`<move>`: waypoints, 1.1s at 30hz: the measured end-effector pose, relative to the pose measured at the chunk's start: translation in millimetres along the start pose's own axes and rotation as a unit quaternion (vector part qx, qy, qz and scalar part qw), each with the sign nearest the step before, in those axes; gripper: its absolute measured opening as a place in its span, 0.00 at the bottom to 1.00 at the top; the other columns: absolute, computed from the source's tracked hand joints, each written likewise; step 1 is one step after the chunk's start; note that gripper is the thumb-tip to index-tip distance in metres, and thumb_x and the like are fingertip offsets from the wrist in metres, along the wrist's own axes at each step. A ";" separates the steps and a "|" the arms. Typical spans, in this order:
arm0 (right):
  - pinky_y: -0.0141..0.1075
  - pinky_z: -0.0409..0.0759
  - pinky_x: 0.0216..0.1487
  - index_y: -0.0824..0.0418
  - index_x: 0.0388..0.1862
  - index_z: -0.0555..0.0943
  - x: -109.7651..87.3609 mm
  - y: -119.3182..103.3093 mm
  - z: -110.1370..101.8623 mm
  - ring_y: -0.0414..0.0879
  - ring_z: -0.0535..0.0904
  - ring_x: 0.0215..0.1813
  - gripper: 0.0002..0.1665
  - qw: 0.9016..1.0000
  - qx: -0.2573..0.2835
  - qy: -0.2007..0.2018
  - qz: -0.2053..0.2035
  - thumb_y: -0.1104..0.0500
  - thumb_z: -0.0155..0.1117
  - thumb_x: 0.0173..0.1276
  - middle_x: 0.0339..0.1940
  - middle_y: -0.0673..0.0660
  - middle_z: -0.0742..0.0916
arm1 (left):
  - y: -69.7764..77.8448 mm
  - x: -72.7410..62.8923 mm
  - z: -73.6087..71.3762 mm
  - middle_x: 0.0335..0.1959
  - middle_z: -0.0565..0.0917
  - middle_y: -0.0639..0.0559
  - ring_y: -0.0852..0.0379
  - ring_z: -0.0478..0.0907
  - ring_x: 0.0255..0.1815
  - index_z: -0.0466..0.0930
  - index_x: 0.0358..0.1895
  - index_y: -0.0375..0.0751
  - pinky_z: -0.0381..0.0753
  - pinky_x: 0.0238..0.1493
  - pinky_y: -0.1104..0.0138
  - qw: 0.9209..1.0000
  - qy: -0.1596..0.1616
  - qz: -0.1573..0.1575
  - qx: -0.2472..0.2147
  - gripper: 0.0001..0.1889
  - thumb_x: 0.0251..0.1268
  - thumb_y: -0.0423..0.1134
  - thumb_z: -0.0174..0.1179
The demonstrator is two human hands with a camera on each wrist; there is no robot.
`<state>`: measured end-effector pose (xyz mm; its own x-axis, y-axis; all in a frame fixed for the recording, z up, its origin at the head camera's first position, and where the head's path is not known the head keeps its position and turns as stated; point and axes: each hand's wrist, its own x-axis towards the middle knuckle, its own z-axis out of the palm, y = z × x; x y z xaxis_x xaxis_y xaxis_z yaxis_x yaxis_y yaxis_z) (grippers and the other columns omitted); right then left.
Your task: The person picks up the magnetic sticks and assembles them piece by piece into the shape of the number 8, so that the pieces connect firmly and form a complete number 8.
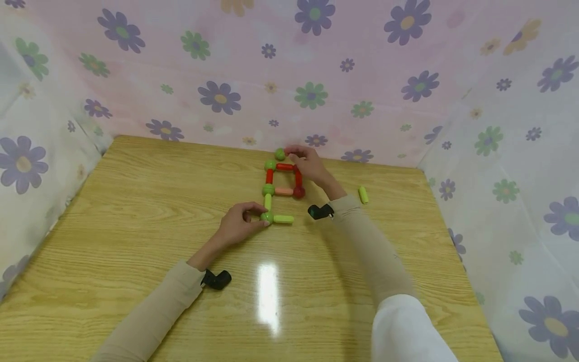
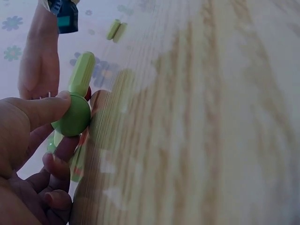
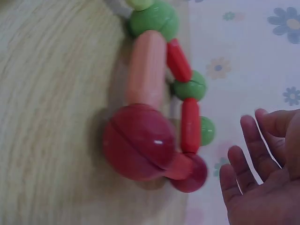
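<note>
Magnetic rods and balls form a square frame with a tail on the wooden table. My left hand (image 1: 239, 223) pinches the green ball (image 2: 75, 115) at the tail's near end between thumb and fingers. From that ball one lime rod (image 1: 284, 219) points right and another lime rod (image 1: 268, 202) runs up to the square. A salmon rod (image 3: 146, 70), red rods (image 1: 285, 167) and red balls (image 3: 138, 141) make up the square with green balls. My right hand (image 1: 308, 163) hovers by its far right corner, fingers spread, beside a separate green ball (image 1: 280, 154).
A loose lime rod (image 1: 363, 195) lies to the right, beyond my right forearm. Flowered cloth (image 1: 267, 75) hangs at the table's back edge, close behind the square, and along both sides. Light glares off the tabletop (image 1: 316, 301) in front.
</note>
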<state>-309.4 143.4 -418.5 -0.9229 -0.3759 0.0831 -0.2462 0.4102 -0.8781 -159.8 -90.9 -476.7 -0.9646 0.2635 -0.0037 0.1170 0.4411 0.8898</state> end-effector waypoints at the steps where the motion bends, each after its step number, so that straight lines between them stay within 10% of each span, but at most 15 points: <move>1: 0.50 0.78 0.57 0.71 0.65 0.77 1.2 2.1 2.7 0.63 0.75 0.62 0.20 1.000 -0.014 0.003 0.002 0.64 0.49 0.82 0.63 0.68 0.81 | -0.1 0.0 -0.1 0.45 0.88 0.51 0.56 0.68 0.24 0.88 0.50 0.50 0.64 0.26 0.67 1.000 -0.001 0.001 0.000 0.14 0.62 0.44 0.73; 10: 0.52 0.65 0.75 0.70 0.66 0.77 16.3 10.2 17.8 0.59 0.66 0.76 0.21 0.996 -0.081 0.022 -0.027 0.69 0.46 0.79 0.72 0.64 0.76 | 2.3 0.5 -1.0 0.45 0.88 0.52 0.56 0.67 0.24 0.88 0.49 0.49 0.64 0.26 0.66 1.000 -0.001 0.004 0.002 0.15 0.60 0.44 0.75; 18: 0.45 0.53 0.81 0.65 0.78 0.66 23.2 3.1 21.4 0.54 0.52 0.84 0.28 0.986 -0.147 -0.071 0.033 0.65 0.44 0.82 0.83 0.61 0.61 | 2.7 -1.9 0.9 0.46 0.88 0.53 0.57 0.66 0.23 0.88 0.50 0.51 0.63 0.24 0.68 1.000 -0.005 -0.005 0.004 0.15 0.61 0.45 0.74; 33: 0.47 0.64 0.76 0.65 0.74 0.70 30.1 9.0 20.5 0.56 0.67 0.76 0.25 0.973 -0.217 -0.060 0.059 0.64 0.45 0.82 0.75 0.63 0.73 | 2.3 -0.8 0.2 0.44 0.88 0.52 0.57 0.66 0.22 0.88 0.50 0.49 0.61 0.24 0.67 1.000 0.003 0.005 0.009 0.15 0.61 0.44 0.74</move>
<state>-333.4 118.8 -433.6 -0.9171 -0.3894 -0.0849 -0.2667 0.7580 -0.5953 -158.7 -89.9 -474.7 -0.9647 0.2631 0.0087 0.1316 0.4535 0.8815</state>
